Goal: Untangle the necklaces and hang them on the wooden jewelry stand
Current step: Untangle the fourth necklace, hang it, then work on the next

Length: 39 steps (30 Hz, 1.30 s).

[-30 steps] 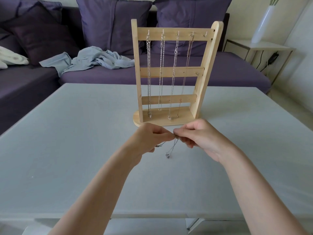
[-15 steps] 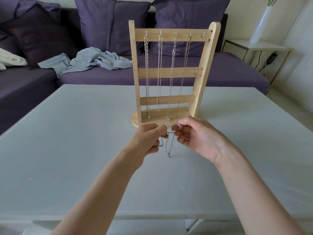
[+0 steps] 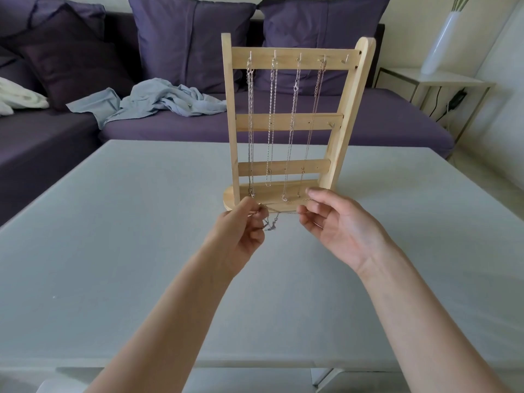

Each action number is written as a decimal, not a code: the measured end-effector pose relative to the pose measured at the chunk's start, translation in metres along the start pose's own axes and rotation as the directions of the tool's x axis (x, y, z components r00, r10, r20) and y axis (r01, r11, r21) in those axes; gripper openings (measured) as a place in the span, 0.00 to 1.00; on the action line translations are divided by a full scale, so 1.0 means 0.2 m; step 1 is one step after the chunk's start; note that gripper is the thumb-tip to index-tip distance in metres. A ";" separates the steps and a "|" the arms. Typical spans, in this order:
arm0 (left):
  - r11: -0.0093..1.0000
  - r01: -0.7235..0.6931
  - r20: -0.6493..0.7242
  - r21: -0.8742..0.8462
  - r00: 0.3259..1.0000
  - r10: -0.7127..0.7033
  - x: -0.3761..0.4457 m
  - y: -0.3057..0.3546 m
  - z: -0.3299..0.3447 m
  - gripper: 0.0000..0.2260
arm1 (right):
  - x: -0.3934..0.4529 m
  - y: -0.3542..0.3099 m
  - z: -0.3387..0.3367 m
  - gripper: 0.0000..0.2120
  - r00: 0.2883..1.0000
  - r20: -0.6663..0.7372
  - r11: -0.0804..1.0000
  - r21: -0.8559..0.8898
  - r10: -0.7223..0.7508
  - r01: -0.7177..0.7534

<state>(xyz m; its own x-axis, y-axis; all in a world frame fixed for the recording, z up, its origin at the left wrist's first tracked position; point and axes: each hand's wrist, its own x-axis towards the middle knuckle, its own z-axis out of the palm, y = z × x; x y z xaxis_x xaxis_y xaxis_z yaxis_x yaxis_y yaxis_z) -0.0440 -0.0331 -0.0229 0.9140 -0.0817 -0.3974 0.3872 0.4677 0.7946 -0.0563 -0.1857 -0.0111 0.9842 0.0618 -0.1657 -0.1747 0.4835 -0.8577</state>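
- Stretching a thin silver necklace [image 3: 283, 212] between them, both hands sit at the centre of the frame, just in front of the wooden jewelry stand [image 3: 292, 123].
- The left hand [image 3: 241, 234] has its fingers curled, pinching one end of the chain between thumb and fingertips; a short tangled loop dangles just to the right of it.
- The right hand [image 3: 337, 225] is turned palm toward the camera, its thumb and fingertips pinching the other end of the chain, the remaining fingers loosely bent.
- The stand is upright on the pale grey table [image 3: 113, 251], in the upper centre of the frame. Four chains [image 3: 272, 123] hang from hooks on its top bar, reaching down toward its base; the fifth hook, at the far right of that bar, is bare.
- Behind the table, across the top of the frame, runs a purple sofa [image 3: 382, 120] with cushions and a crumpled light blue cloth [image 3: 158, 100] to the upper left.
- A white vase [image 3: 442, 41] stands on a side table [image 3: 453, 80] at upper right.
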 end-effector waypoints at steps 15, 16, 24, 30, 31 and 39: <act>0.699 -0.174 0.163 0.693 0.983 0.083 -0.05 -0.11 0.06 0.06 | 0.01 -0.01 0.02 0.05 0.998 0.054 0.989 0.149 0.010 -0.018; 0.693 -0.177 0.166 0.699 0.983 0.084 -0.05 -0.12 0.06 0.06 | 0.00 -0.01 0.02 0.05 0.998 0.068 0.989 0.144 0.013 -0.023; 0.800 -0.104 -0.067 0.591 0.982 0.177 0.01 -0.12 0.02 0.05 | 0.00 -0.04 -0.01 0.06 0.993 0.104 0.961 0.263 0.059 -0.085; 0.998 0.056 -0.007 0.022 0.998 -0.056 0.01 -0.05 0.01 0.07 | 0.02 -0.03 -0.03 0.11 0.999 -0.012 0.994 0.102 0.048 -0.047; 0.997 0.068 0.011 -0.042 0.998 -0.067 0.01 -0.04 0.01 0.07 | 0.02 -0.02 -0.02 0.11 0.999 -0.011 0.997 0.067 0.050 -0.049; 0.990 0.126 0.055 -0.064 0.991 -0.122 0.02 -0.04 0.01 0.10 | 0.01 -0.02 -0.03 0.11 0.999 -0.045 1.000 0.027 0.012 -0.011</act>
<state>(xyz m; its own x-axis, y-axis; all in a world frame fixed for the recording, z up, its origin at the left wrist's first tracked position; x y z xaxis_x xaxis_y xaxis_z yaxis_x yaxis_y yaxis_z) -0.0438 -0.0385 -0.0295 0.8651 -0.1868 -0.4655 0.4905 0.5093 0.7072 -0.0538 -0.1928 -0.0098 0.9799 0.0281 -0.1977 -0.1845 0.5058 -0.8427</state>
